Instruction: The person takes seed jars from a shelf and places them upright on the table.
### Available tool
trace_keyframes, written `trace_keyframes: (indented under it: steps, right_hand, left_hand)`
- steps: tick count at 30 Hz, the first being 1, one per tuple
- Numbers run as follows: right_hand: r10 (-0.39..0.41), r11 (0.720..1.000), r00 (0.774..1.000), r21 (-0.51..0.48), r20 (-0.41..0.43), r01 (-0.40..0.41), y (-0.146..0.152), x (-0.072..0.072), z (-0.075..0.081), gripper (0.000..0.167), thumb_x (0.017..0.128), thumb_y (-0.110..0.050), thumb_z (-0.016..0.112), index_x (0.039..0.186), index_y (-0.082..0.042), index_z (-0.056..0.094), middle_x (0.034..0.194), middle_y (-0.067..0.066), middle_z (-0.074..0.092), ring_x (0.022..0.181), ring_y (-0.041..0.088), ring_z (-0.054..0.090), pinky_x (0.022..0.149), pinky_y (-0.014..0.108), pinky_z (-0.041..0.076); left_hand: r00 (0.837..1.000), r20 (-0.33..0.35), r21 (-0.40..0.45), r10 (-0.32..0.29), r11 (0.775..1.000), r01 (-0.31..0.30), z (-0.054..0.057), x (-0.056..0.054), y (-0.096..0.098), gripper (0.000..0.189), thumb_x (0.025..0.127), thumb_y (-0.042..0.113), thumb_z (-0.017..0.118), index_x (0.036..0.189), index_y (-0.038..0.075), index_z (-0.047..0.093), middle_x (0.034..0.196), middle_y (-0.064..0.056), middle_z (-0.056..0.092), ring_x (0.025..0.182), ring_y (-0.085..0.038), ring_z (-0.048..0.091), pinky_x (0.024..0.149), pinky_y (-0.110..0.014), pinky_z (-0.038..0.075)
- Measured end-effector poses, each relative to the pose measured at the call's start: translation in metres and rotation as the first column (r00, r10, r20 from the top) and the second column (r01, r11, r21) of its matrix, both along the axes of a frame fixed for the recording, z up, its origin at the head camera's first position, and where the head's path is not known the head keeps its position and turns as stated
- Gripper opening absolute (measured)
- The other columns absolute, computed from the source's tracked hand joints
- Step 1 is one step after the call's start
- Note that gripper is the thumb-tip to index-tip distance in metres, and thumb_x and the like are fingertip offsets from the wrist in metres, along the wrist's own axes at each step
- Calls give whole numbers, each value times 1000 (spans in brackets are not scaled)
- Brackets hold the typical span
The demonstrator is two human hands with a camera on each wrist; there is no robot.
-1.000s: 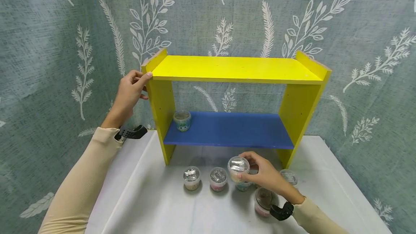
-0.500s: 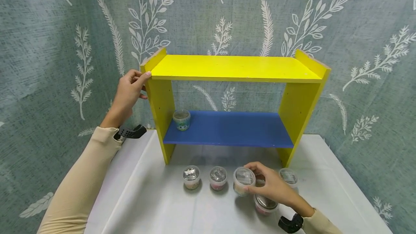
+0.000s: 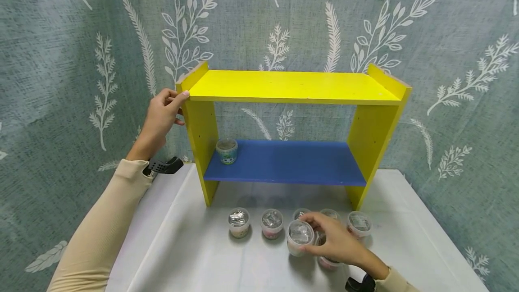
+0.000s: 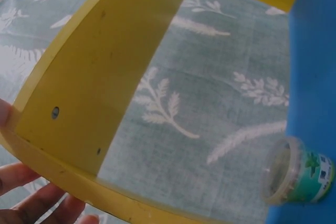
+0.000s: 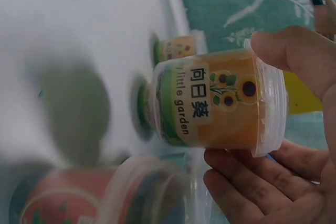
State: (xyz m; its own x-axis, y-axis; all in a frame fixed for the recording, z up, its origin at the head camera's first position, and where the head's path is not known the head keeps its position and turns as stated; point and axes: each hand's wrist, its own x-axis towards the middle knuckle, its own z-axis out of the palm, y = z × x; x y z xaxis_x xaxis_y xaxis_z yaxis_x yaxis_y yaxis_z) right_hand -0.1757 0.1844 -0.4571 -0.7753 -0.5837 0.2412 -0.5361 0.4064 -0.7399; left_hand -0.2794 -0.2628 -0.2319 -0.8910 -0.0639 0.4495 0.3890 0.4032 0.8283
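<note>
My right hand (image 3: 336, 240) grips a clear lidded plastic tub (image 3: 300, 234) between thumb and fingers, above the white table in front of the shelf unit. In the right wrist view this tub (image 5: 210, 100) has a sunflower label reading "little garden", and the thumb presses at its lid rim. My left hand (image 3: 160, 114) holds the upper left corner of the yellow shelf unit (image 3: 292, 87), thumb on the front edge and fingers around the outer side. A tub with a green label (image 3: 227, 153) stands at the left end of the blue shelf (image 3: 292, 161).
Two tubs, the left one (image 3: 239, 222) and its neighbour (image 3: 272, 223), stand before the unit. More tubs are around the right hand, including one (image 3: 359, 223) to its right and a red-labelled one (image 5: 68, 195). A patterned cloth (image 3: 61, 102) hangs behind and beside the table.
My right hand has brought the sunflower tub toward the table's front, uncovering tubs behind it. The left hand stays on the shelf unit's corner.
</note>
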Motion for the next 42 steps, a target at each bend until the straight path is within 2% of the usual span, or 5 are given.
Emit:
trace_keyframes:
  steps: [9, 20, 27, 33, 42]
  right_hand:
    - [1, 992, 976, 122, -217, 26, 2, 4, -11, 60, 84, -48, 85, 130, -17, 63, 112, -13, 65, 94, 2, 63, 80, 29, 57]
    - [6, 979, 976, 199, -219, 39, 2, 7, -14, 61, 84, -50, 85, 130, -16, 62, 120, -9, 61, 101, 5, 61, 84, 32, 57]
    - [7, 971, 962, 231, -274, 59, 3, 9, -17, 66, 83, -52, 84, 130, -9, 64, 120, -7, 61, 102, 7, 60, 86, 37, 56]
    - [10, 971, 947, 230, -321, 68, 4, 10, -19, 63, 83, -52, 84, 127, -10, 66, 116, -7, 60, 97, 7, 60, 84, 34, 56]
    - [-7, 965, 942, 243, -335, 93, 6, 9, -21, 60, 86, -53, 80, 129, -12, 69, 120, -7, 61, 105, 11, 62, 89, 37, 56]
  left_hand:
    - [1000, -1, 17, 2, 1000, -2, 1, 1, 1, 46, 100, 58, 57, 116, 14, 56, 110, -5, 59, 95, -21, 58, 66, -27, 56]
    - [1000, 1, 12, 12, 1000, -13, 2, 2, 3, 47, 100, 59, 57, 115, 14, 55, 110, -4, 58, 95, -20, 58, 66, -26, 56]
    - [1000, 6, 0, 15, 1000, -15, 1, 2, 2, 49, 100, 60, 56, 117, 14, 55, 112, -5, 58, 96, -21, 58, 69, -29, 57]
    - [1000, 11, 3, 5, 1000, -5, 0, 2, 1, 49, 100, 60, 56, 118, 15, 55, 112, -5, 58, 97, -21, 58, 69, -30, 57]
    - [1000, 6, 4, 6, 1000, -6, 0, 2, 1, 47, 100, 59, 56, 117, 15, 56, 112, -5, 58, 97, -21, 57, 69, -29, 57]
